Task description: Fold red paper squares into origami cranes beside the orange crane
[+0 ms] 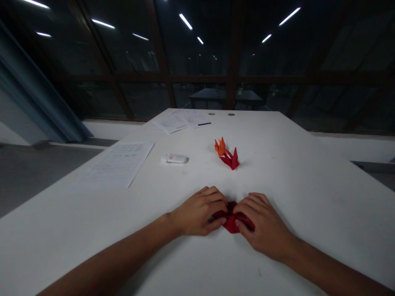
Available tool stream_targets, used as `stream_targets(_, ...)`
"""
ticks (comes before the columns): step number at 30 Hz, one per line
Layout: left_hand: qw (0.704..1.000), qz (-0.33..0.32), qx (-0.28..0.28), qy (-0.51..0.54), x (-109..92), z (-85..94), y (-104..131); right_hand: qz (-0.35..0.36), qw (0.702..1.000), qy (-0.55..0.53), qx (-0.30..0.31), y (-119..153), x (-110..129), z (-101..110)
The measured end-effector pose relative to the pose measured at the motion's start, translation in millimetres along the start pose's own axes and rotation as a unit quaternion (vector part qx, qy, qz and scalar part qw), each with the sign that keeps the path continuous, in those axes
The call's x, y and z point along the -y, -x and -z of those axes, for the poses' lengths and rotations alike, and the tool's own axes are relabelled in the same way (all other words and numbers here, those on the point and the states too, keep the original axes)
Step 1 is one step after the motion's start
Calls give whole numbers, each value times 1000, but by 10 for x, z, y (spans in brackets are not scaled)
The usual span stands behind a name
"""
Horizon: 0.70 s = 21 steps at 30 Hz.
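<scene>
A sheet of red origami paper (232, 224), partly folded, lies on the white table between my two hands. My left hand (202, 211) grips its left side, with the thumb below and the fingers curled over the top. On the right side, my right hand (262, 224) pinches the paper between thumb and fingers. Both hands hide much of the folds. Beyond them stand an orange folded paper figure (220, 146) and a red folded paper figure (231, 159), close together and pointed like cranes.
Left of the figures lies a white bottle or tube (174, 158) with printing. A printed sheet (119, 164) is near the table's left edge. More papers (177, 121) and a black pen (204, 123) lie farther back, near two round table fittings (231, 114).
</scene>
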<state>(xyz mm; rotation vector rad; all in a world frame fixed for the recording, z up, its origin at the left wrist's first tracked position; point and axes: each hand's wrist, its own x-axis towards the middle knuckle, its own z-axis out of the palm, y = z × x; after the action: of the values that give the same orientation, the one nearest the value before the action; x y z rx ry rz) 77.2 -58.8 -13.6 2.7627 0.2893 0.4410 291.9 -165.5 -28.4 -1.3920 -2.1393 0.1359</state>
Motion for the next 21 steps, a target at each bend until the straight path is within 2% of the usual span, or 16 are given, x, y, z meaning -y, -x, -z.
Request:
stream_targets(6,1000,-31,2,-2,8,-18,-4,10,1000,13,23,-14,5,15)
stream_targets(14,999,-45,14,20,32,5,9,116,986,114,26,43,19,37)
stream_targets(21,999,-18,15,45,37,32,-2,76,992,80,58,46,22,90)
